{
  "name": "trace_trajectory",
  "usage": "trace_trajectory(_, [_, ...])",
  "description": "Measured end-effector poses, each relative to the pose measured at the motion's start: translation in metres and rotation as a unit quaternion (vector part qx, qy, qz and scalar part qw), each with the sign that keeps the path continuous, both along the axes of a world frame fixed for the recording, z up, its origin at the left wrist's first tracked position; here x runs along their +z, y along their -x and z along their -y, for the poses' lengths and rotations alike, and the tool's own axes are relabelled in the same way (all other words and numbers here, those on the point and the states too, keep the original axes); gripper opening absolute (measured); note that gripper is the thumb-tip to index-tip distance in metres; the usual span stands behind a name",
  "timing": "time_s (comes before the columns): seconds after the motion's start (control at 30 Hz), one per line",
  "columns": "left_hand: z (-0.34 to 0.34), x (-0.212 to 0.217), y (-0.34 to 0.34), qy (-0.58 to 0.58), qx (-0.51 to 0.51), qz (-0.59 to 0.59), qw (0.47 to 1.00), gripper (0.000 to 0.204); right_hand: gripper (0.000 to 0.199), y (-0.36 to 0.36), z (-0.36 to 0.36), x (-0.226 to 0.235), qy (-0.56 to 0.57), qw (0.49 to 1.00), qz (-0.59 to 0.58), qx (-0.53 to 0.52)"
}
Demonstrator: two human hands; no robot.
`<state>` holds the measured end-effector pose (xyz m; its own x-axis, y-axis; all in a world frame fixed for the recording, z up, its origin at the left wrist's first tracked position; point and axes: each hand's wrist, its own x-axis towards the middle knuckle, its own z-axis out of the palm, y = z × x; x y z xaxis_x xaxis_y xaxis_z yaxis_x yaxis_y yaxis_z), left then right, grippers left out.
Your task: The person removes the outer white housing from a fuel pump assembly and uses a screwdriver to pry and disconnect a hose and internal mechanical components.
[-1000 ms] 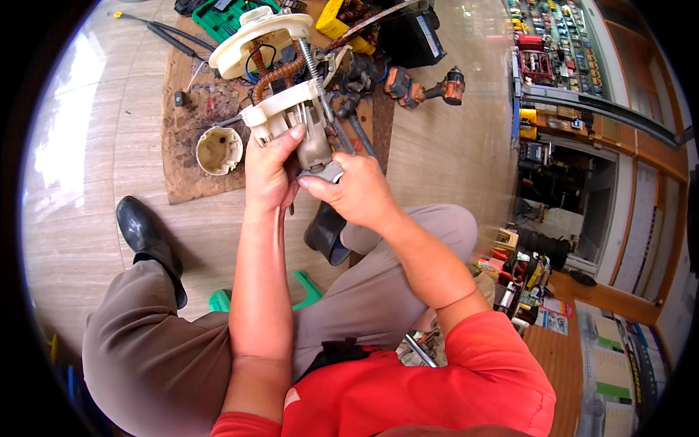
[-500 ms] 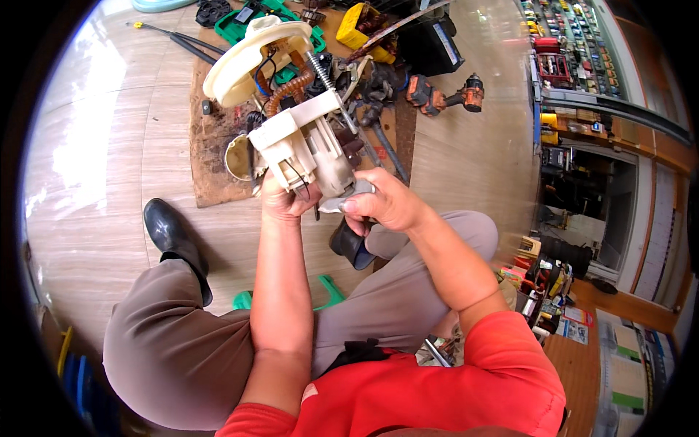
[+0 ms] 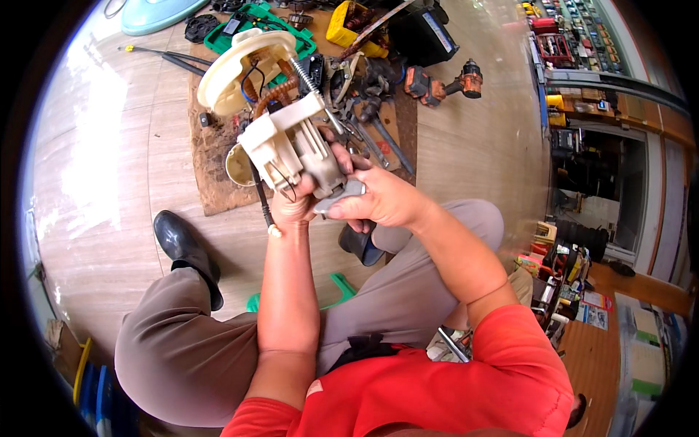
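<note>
Both my hands hold a cream plastic fuel pump module [image 3: 280, 138] out in front of me. Its round flange [image 3: 216, 80] points away, joined to the body by a brown corrugated hose [image 3: 275, 96] and a rod with a coil spring [image 3: 302, 73]. My left hand [image 3: 295, 205] is closed round the lower near part of the body, most of its fingers hidden beneath. My right hand [image 3: 389, 198] pinches a flat grey filter sock [image 3: 341, 197] at the module's near end, some fingertips touching the body. A dark strip [image 3: 260, 191] with a pale tip hangs beside my left wrist.
Under the module lies a stained board [image 3: 207, 167] with loose metal parts and tools. Beyond are a green case [image 3: 218, 42], a yellow container [image 3: 338, 29] and a black battery [image 3: 422, 36]. An orange and black cordless impact driver [image 3: 444, 84] lies to the right.
The module sits slightly lower and further left in view. My right fingers have moved further round its near end, still pinching the filter sock. The dark strip now shows by my left wrist.
</note>
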<state>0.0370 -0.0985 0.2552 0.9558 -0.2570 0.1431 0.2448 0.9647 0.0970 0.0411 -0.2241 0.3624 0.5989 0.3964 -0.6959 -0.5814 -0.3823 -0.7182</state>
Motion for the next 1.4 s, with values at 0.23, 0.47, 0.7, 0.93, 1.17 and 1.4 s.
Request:
trace_trajectory(0.23, [0.012, 0.003, 0.002, -0.103, 0.071, -0.008, 0.992, 0.060, 0.031, -0.002, 0.001, 0.006, 0.076, 0.997, 0.024, 0.004])
trace_trajectory(0.47, [0.015, 0.002, 0.005, -0.159, 0.097, -0.040, 0.982, 0.055, 0.028, -0.002, 0.004, 0.001, 0.130, 0.987, 0.094, 0.028])
trace_trajectory(0.7, [0.022, -0.004, 0.007, -0.177, 0.101, -0.058, 0.977, 0.053, 0.031, 0.004, 0.013, -0.014, 0.160, 0.975, 0.149, 0.041])
trace_trajectory(0.93, [0.022, -0.020, 0.008, -0.054, 0.013, -0.079, 0.995, 0.050, 0.030, -0.002, 0.007, -0.009, 0.150, 0.983, 0.083, 0.062])
trace_trajectory(1.17, [0.034, -0.027, 0.006, 0.114, -0.055, -0.108, 0.986, 0.053, 0.038, 0.006, 0.020, -0.008, 0.055, 0.995, 0.067, 0.043])
trace_trajectory(1.4, [0.022, -0.028, 0.002, 0.054, -0.010, -0.053, 0.997, 0.061, 0.046, 0.011, 0.023, -0.006, 0.151, 0.924, 0.346, 0.059])
